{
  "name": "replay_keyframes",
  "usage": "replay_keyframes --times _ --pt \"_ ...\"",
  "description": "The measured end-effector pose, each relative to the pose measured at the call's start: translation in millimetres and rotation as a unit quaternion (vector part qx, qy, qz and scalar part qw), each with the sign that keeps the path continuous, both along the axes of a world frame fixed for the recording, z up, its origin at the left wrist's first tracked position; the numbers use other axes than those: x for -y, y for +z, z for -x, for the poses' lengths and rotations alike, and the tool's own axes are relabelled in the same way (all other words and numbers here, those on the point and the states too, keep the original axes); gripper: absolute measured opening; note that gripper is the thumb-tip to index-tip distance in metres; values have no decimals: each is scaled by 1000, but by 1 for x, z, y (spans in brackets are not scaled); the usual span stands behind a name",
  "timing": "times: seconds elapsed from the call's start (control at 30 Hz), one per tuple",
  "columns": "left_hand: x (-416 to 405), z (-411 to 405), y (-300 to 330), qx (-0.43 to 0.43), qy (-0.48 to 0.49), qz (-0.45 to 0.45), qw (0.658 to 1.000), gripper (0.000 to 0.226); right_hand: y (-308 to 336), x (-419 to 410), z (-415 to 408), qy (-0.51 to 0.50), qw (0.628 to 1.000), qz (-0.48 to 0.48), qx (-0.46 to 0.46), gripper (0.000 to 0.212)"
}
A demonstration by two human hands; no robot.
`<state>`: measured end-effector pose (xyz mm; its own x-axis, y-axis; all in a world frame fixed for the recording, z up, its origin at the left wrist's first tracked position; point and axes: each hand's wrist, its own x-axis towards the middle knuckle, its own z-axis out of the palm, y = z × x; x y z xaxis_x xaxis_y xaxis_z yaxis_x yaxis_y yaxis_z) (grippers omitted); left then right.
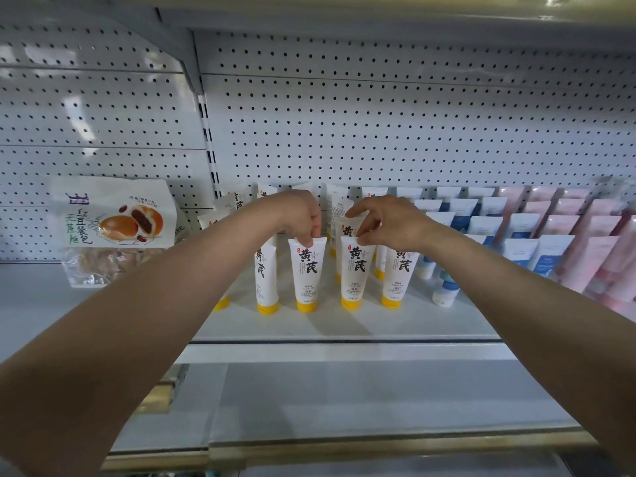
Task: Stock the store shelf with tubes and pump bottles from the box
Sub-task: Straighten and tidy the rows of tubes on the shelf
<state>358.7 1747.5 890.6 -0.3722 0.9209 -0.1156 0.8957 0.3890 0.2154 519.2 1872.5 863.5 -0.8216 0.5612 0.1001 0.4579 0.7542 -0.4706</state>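
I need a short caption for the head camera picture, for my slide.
Two hands pinch the tops of yellow-capped tubes standing on a shelf.

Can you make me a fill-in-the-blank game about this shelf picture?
1. The tubes the hands hold stand on caps coloured ____.
2. The left hand pinches a tube by its ____ edge.
3. The bun bag lies to the ____ of the yellow-capped tubes.
4. The tubes farthest right are coloured ____.

Missing words: yellow; top; left; pink
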Motion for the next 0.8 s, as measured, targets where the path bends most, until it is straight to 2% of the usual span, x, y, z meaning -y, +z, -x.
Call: replay_keyframes --times 0.6,0.8 --pt "-2 10 -6 41 -8 -14 999 16 -3 -9 0 12 1000 23 -2 49" --pt "0 18 5 99 22 -51 994 28 3 -11 2 7 999 33 -37 47"
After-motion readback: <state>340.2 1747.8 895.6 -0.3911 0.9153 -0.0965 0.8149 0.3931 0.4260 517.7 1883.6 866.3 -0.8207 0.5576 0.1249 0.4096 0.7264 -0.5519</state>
